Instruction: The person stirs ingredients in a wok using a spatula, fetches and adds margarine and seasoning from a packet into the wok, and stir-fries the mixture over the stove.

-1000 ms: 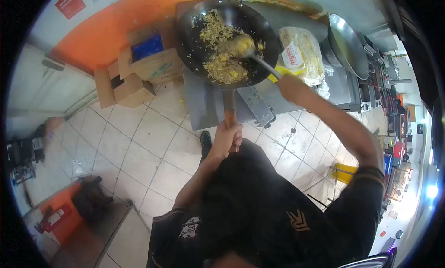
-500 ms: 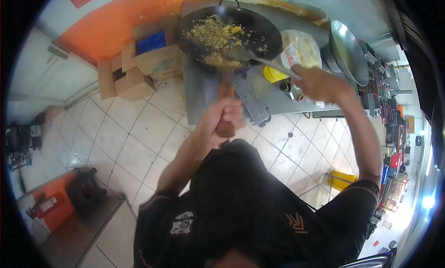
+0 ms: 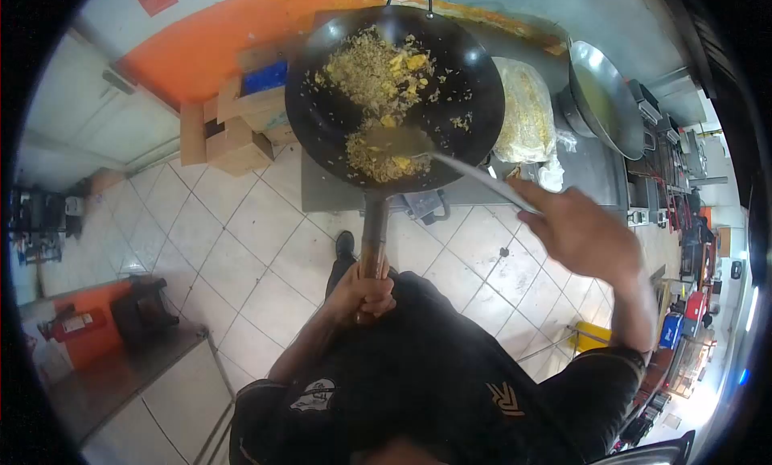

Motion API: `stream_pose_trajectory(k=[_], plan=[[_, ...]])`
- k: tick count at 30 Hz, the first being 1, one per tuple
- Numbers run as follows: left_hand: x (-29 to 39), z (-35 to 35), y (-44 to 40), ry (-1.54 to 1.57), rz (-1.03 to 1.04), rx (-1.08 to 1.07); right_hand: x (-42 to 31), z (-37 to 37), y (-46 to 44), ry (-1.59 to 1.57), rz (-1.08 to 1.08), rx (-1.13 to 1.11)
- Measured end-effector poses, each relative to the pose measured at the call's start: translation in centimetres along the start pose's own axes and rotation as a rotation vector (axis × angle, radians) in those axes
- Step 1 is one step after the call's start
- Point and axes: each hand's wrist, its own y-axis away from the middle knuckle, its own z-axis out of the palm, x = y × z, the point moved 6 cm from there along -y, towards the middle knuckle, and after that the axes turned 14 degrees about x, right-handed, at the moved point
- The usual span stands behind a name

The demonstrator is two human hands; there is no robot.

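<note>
A large black wok holds loose fried rice with yellow egg pieces, some of it gathered at the near side. My left hand is wrapped round the wok's wooden handle, close to my body. My right hand grips the metal handle of a cooking spatula. The spatula's flat head is blurred and lies inside the wok, against the near heap of rice. Where my right fingers close on the handle is partly hidden by the hand itself.
Right of the wok, a plastic-wrapped pale yellow bundle lies on the metal counter. A wide metal pan with liquid stands beyond it. Cardboard boxes sit on the left. Tiled floor shows below.
The wok has come toward my body and looks larger, my left hand moving back with its handle. My right hand has moved back and right. The spatula head remains in the wok.
</note>
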Motion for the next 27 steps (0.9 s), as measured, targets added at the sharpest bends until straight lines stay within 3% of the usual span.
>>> stream_pose_trajectory(k=[3, 8, 11, 14, 18, 21, 24, 25, 27], plan=[[-5.2, 0.5, -2.5, 0.026, 0.043, 0.02, 3.5, 4.6, 1.6, -0.087, -0.123, 0.105], [-12.0, 0.0, -6.0, -0.041, 0.202, 0.099, 7.7, 9.2, 4.9, -0.127, -0.112, 0.142], [-12.6, 0.2, -7.5, -0.032, 0.309, 0.185, 9.2, 10.9, 5.4, -0.159, -0.111, 0.125], [-10.7, 0.3, -10.2, -0.076, 0.388, 0.114, 10.0, 13.2, 3.7, -0.145, -0.208, 0.217], [-7.2, -0.6, -13.7, 0.008, 0.343, 0.415, 11.2, 14.1, -0.1, -0.192, -0.36, 0.355], [-6.2, 1.1, -13.6, 0.245, 0.313, 0.083, 11.5, 12.9, 0.3, -0.169, -0.298, 0.344], [-9.7, -1.1, -12.3, 0.114, 0.326, 0.204, 11.4, 12.9, 3.2, -0.145, -0.284, 0.347], [-10.3, -1.4, -11.5, 0.007, 0.373, 0.33, 11.2, 12.7, 4.6, -0.129, -0.262, 0.344], [-9.8, 0.1, -10.4, 0.157, 0.322, 0.08, 11.3, 14.8, 4.2, -0.05, -0.328, 0.444]])
